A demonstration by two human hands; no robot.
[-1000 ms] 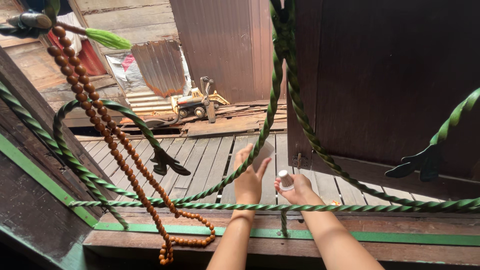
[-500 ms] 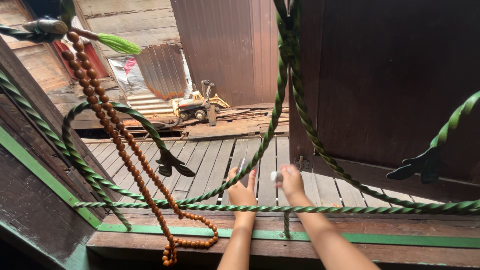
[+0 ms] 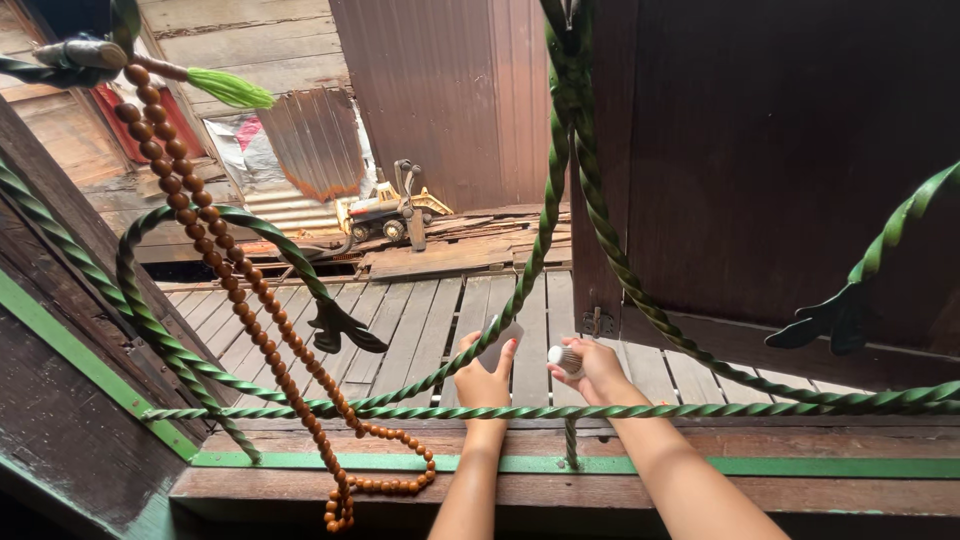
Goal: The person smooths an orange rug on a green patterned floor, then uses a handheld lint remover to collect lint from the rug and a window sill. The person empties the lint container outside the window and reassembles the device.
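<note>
Both my arms reach out through a green twisted-metal window grille (image 3: 560, 411). My left hand (image 3: 481, 381) pinches a small flat grey piece (image 3: 498, 343) between thumb and fingers, just beyond a slanting grille bar. My right hand (image 3: 602, 372) is closed around a small white bottle with a ribbed cap (image 3: 564, 358), cap pointing left toward the flat piece. The two hands are a few centimetres apart above the wooden plank deck (image 3: 400, 320).
A long string of brown beads (image 3: 235, 290) with a green tassel (image 3: 228, 87) hangs from the grille at left and loops on the green-edged sill (image 3: 300, 462). A dark wooden shutter (image 3: 780, 160) stands at right. A yellow toy truck (image 3: 385, 212) sits on the boards beyond.
My left hand went from an open palm to fingers closed on the flat piece. My right hand dipped toward it with the bottle, which now lies sideways.
</note>
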